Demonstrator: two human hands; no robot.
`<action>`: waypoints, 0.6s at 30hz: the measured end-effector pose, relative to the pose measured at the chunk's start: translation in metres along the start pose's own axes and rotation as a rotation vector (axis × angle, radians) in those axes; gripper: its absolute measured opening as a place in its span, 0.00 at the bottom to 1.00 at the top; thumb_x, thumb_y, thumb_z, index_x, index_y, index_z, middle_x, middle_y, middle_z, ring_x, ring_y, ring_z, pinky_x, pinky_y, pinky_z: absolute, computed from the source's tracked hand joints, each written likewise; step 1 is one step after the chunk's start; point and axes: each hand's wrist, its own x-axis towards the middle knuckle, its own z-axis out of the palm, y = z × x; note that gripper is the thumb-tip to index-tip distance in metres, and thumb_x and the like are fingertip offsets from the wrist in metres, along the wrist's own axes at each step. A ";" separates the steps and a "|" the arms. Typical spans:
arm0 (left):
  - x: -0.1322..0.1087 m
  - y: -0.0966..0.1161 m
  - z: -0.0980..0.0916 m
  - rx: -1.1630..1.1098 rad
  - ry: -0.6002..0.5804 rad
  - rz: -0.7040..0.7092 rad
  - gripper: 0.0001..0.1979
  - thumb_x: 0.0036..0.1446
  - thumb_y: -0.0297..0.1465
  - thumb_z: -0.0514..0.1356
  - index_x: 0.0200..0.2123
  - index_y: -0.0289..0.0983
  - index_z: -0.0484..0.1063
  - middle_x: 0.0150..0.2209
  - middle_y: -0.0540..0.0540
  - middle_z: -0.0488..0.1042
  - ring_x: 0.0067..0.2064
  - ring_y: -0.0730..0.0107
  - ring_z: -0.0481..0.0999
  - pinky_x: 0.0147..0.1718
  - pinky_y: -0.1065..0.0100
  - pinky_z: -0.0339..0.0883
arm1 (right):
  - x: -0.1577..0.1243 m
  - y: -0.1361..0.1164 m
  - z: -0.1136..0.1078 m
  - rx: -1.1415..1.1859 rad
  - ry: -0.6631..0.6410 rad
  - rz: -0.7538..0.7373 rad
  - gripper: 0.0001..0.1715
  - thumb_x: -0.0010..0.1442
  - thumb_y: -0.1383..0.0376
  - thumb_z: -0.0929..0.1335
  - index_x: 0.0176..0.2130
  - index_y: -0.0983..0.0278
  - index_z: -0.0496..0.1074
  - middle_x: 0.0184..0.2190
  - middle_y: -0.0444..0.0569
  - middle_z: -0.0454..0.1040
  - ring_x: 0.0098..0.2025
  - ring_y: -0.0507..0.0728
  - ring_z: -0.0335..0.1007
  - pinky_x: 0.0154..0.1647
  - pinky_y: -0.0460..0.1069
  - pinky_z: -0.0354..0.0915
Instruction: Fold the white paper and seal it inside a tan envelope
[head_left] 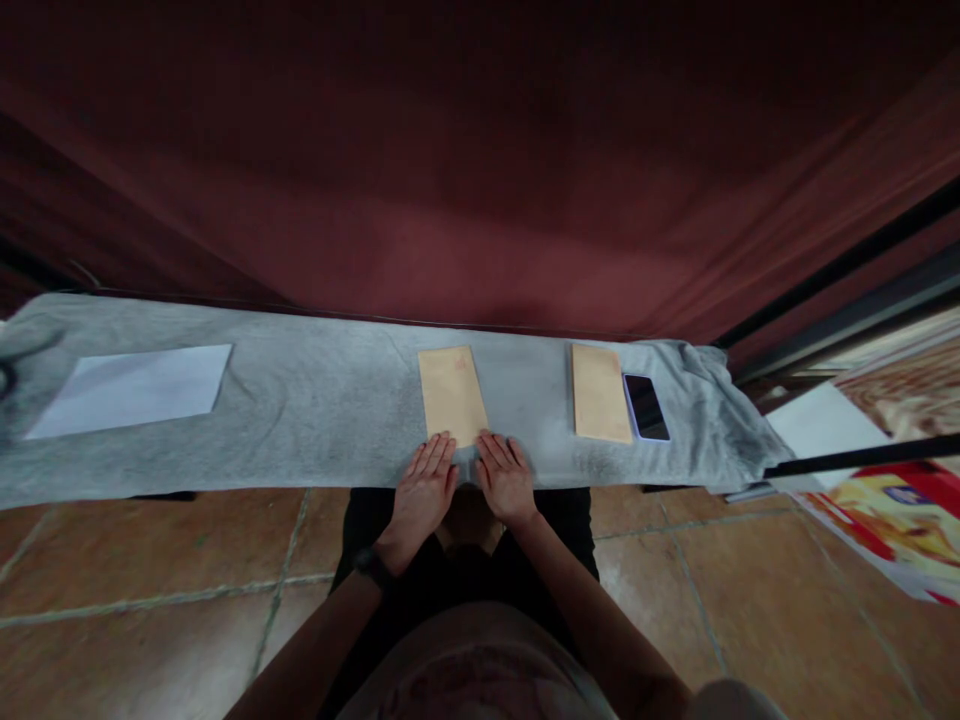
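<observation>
A tan paper envelope [452, 392] lies flat on the grey cloth in front of me, with small reddish print near its far right corner. My left hand [426, 482] rests palm down at its near left corner, fingers stretched out and fingertips touching the edge. At the near right corner lies my right hand [507, 478], also flat, its fingertips on or just beside the paper. Neither hand grips anything. To the right is a stack of similar tan envelopes [601, 394], apart from both hands.
Grey cloth [330, 400] covers the long narrow table. White paper [139, 388] lies at the left, and a dark-screened phone [646, 407] sits beside the stack. A dark red curtain [450, 250] hangs behind. At right are black bars [862, 458] and a colourful printed box [900, 525].
</observation>
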 end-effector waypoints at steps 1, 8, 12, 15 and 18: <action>-0.001 -0.002 -0.001 0.005 0.004 -0.006 0.25 0.69 0.34 0.49 0.66 0.32 0.64 0.66 0.35 0.65 0.68 0.53 0.63 0.67 0.48 0.57 | 0.000 0.001 -0.001 0.001 0.003 0.007 0.25 0.72 0.62 0.61 0.66 0.62 0.65 0.65 0.50 0.68 0.67 0.60 0.63 0.72 0.61 0.50; -0.003 -0.004 -0.004 0.031 0.036 -0.064 0.26 0.70 0.35 0.48 0.66 0.33 0.63 0.66 0.35 0.64 0.69 0.51 0.61 0.68 0.44 0.52 | 0.000 0.003 -0.003 0.020 0.037 0.045 0.25 0.72 0.63 0.61 0.65 0.60 0.65 0.64 0.50 0.70 0.67 0.61 0.63 0.71 0.62 0.51; 0.004 0.017 0.005 0.016 -0.004 -0.072 0.27 0.69 0.34 0.48 0.68 0.30 0.60 0.68 0.33 0.61 0.71 0.51 0.57 0.68 0.45 0.52 | 0.001 -0.001 -0.001 0.021 0.051 0.075 0.25 0.72 0.63 0.61 0.65 0.60 0.66 0.64 0.50 0.70 0.66 0.62 0.64 0.71 0.62 0.51; 0.009 0.030 0.014 -0.027 -0.079 0.016 0.28 0.68 0.30 0.46 0.69 0.31 0.57 0.69 0.36 0.59 0.72 0.55 0.55 0.69 0.47 0.52 | 0.001 -0.001 0.000 0.016 0.041 0.078 0.25 0.72 0.64 0.60 0.65 0.60 0.66 0.64 0.50 0.69 0.67 0.62 0.63 0.72 0.62 0.50; 0.012 0.034 0.016 -0.028 -0.094 0.048 0.29 0.66 0.28 0.47 0.70 0.33 0.56 0.70 0.37 0.59 0.71 0.57 0.56 0.69 0.49 0.52 | 0.000 0.000 0.000 0.021 0.032 0.072 0.25 0.72 0.65 0.60 0.66 0.60 0.66 0.64 0.50 0.69 0.67 0.62 0.63 0.71 0.62 0.50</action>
